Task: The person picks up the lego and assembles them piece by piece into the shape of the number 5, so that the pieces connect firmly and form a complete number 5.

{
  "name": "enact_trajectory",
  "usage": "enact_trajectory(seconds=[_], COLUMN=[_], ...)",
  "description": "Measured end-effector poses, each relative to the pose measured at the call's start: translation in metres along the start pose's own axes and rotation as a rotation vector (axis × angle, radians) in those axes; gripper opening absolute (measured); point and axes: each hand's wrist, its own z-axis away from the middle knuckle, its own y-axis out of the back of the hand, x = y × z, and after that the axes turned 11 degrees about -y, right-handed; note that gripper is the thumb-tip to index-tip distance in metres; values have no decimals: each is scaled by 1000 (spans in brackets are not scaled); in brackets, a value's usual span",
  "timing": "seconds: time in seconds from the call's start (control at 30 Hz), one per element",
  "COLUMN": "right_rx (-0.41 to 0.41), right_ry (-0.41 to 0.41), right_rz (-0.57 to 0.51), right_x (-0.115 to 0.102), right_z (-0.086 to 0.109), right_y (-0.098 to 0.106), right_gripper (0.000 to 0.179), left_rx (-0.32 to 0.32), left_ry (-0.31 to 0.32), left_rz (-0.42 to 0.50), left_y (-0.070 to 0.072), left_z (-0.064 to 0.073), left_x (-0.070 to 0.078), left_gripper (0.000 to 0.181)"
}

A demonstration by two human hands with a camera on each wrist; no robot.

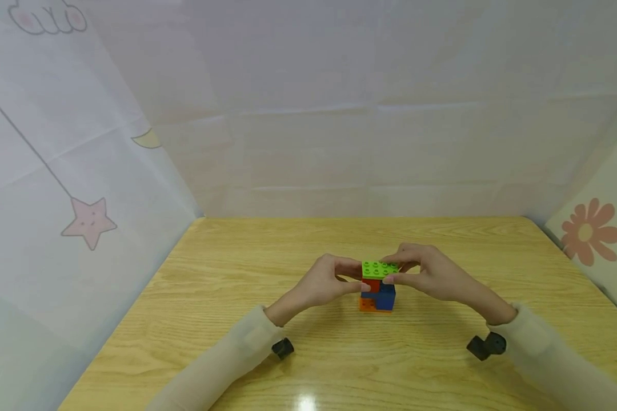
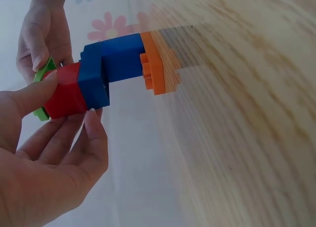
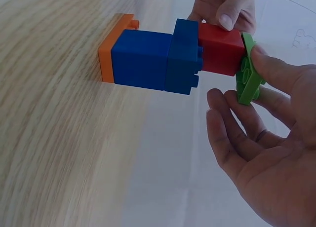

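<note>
A stack of toy building bricks stands on the table. At its foot is a flat orange brick (image 3: 105, 64), then a tall blue brick (image 3: 139, 57), then a darker blue brick (image 3: 180, 59) with studs showing beyond one side of the red brick (image 2: 65, 91) above it. A thin green brick (image 1: 374, 268) tops the stack, studs up; its overhanging end sits slightly tilted in the right wrist view. My left hand (image 1: 321, 282) grips the red brick between thumb and fingers. From the other side, my right hand (image 1: 434, 275) pinches the overhanging end of the green brick.
The wood-grain table (image 1: 226, 257) reaches back to a pale cloth backdrop (image 1: 308, 154), with printed side cloths at left and right. Small black devices (image 1: 283, 348) sit at both sleeve cuffs, close over the table.
</note>
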Motion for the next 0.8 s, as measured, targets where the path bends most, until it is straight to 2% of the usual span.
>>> enact_trajectory(seconds=[0.23,0.53,0.67,0.8], right_rx=[-11,-18,-21,-21], right_ry=[-24,-16,-17,-22], right_rz=[23,63,67,72], right_x=[-4,-7,-7,-6], right_z=[0,-1,-2,-2], right_y=[0,1,2,2], right_gripper=[36,37,38,38], left_rx=[2,27,38,47], left_ry=[-18,-28,-21,-11], left_rz=[-7,20,11,44], left_y=[-1,-3,-4,-5], left_z=[1,0,-1,-2], left_x=[0,-1,-1,-3], left_gripper=[33,32,32,33])
